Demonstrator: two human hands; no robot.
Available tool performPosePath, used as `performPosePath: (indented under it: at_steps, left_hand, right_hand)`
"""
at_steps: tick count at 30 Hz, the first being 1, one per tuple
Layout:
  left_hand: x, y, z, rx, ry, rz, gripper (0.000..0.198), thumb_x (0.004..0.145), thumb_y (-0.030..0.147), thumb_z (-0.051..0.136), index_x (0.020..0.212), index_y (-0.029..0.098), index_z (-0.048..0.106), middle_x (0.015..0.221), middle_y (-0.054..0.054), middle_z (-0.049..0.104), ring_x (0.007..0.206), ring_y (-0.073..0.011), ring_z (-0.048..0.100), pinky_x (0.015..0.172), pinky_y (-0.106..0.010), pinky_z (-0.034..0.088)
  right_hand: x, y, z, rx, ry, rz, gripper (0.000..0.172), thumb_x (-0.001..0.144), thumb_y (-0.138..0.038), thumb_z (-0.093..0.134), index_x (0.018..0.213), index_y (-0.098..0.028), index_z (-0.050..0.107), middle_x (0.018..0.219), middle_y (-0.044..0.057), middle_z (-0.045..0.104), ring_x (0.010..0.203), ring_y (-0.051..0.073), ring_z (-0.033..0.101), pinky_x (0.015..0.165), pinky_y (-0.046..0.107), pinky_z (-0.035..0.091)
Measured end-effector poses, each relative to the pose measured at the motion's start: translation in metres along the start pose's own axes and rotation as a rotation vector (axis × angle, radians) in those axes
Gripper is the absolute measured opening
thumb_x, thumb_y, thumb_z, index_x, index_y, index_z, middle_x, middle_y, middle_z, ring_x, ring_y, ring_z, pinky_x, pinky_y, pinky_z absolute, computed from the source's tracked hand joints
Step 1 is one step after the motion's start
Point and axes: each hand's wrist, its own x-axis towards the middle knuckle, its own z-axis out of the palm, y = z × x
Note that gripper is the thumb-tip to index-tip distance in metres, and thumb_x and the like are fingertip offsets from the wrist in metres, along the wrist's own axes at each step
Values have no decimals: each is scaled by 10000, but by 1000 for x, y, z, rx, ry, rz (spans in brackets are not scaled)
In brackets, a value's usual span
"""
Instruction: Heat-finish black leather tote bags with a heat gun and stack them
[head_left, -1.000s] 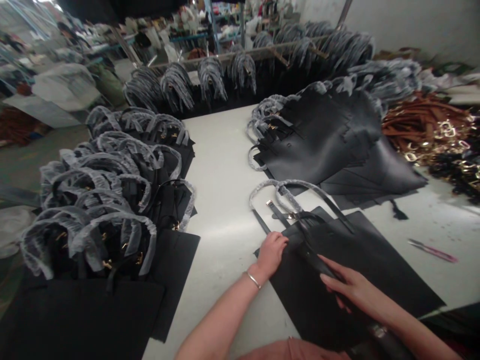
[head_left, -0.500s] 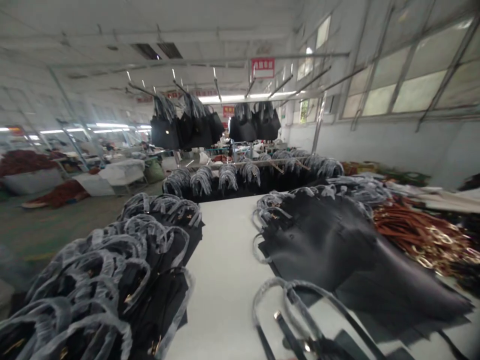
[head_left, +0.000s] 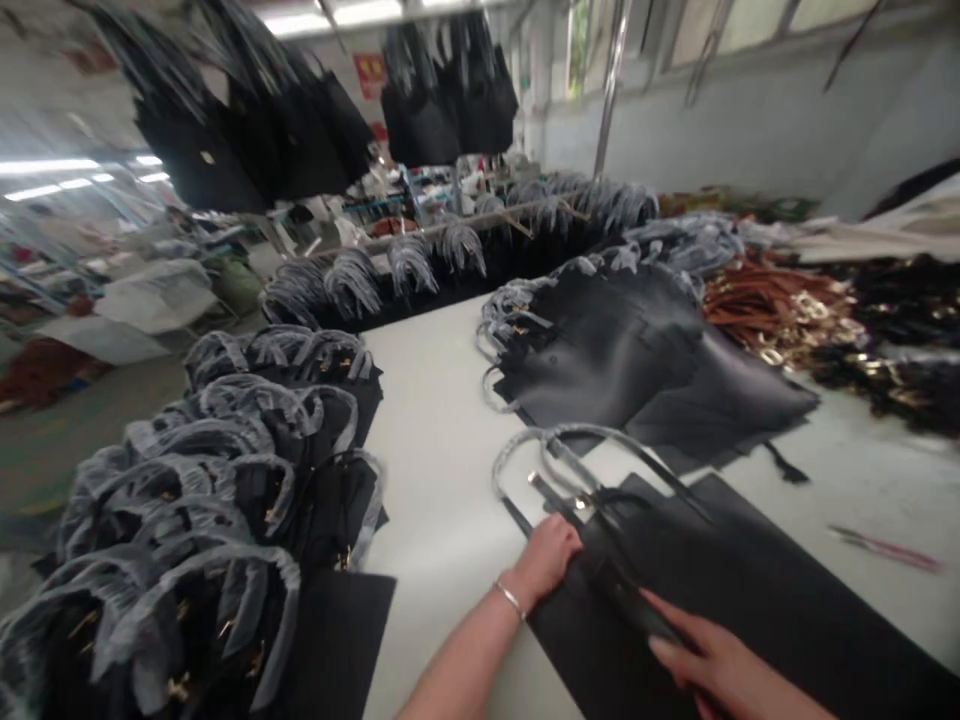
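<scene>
A black handbag [head_left: 720, 590] lies flat on the white table in front of me, its wrapped handles [head_left: 517, 450] pointing away. My left hand [head_left: 551, 555], with a bracelet at the wrist, is closed at the bag's upper left edge by the handle ends; its fingertips are hidden. A long black strap [head_left: 622, 575] runs across the bag, and my right hand [head_left: 697, 645] is wrapped round its near part. Close to the strap's far end shows a small gold metal fitting [head_left: 581, 503].
Rows of black bags with wrapped handles [head_left: 225, 440] line the left side. A pile of black bags [head_left: 607, 350] lies beyond. Brown straps with gold buckles [head_left: 780, 300] and a red-handled tool [head_left: 889, 548] are at right. More bags [head_left: 450, 100] hang from a rack.
My view has tilted down and turned slightly right. Both my hands and the bag in front of me have come into sight, along with the red-handled tool.
</scene>
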Motion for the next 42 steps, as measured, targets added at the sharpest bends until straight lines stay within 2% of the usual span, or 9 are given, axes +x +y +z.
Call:
performPosePath:
  at_steps: [4,6,11,15,20,28,34,39,42]
  left_hand:
    - [-8,-2,-9,-8,191,-219,280,959,255,358,801,159,568,838,-53,566,818,-170,530,768,-307,438]
    - [-23,6,-10,-13,225,-199,287,965,287,370,809,162,576,829,-52,572,812,-169,540,765,-304,445]
    - [-85,38,19,70,-115,303,230,952,301,443,998,170,626,952,-72,654,929,-173,588,845,-298,482]
    - [-108,53,42,202,-227,349,291,943,258,467,1207,156,537,1223,-89,602,1210,-183,487,1037,-320,408]
    - [-105,57,42,229,-267,299,256,950,216,435,1171,172,557,1221,-57,610,1246,-166,462,1059,-305,392]
    - [-104,60,40,256,-277,306,244,951,201,403,1110,179,587,1099,-66,646,1117,-187,548,991,-336,433]
    - [-102,58,42,293,-230,379,203,899,168,475,1063,192,593,1113,-59,635,1114,-188,538,1030,-365,395]
    - [-98,57,39,334,-105,348,85,888,219,510,876,188,589,1014,-52,637,990,-185,574,1037,-411,390]
    - [-85,68,42,370,-70,254,134,899,213,479,958,193,598,897,-52,628,879,-189,588,950,-411,451]
  right_hand:
    - [-11,9,6,40,-48,10,686,861,-396,520,1475,-183,298,668,-33,546,450,100,569,357,175,402]
    - [-9,4,2,66,-67,11,681,863,-384,512,1476,-182,292,670,-35,540,442,95,563,348,168,396]
    - [-6,-9,2,60,-70,61,659,885,-345,482,1477,-144,274,634,-38,537,411,99,561,320,164,398]
    - [5,-24,9,15,-62,82,662,896,-351,471,1478,-113,264,629,-23,557,407,118,576,316,185,422]
    - [17,-42,15,-81,-44,8,672,901,-380,471,1475,-85,281,562,3,608,404,143,579,346,214,449]
    - [10,-41,12,-126,-81,37,726,855,-421,527,1479,-124,303,644,27,649,406,143,596,336,209,424]
    - [15,-58,16,-86,68,-159,670,813,-422,590,1411,-157,444,708,42,699,532,175,640,502,255,505]
    - [-9,-29,-15,90,125,-149,678,838,-422,562,1443,-189,363,664,-25,617,438,114,574,396,210,462]
    - [-19,-3,-40,155,252,-72,714,827,-439,580,1449,-190,332,660,-38,581,427,110,565,368,206,456]
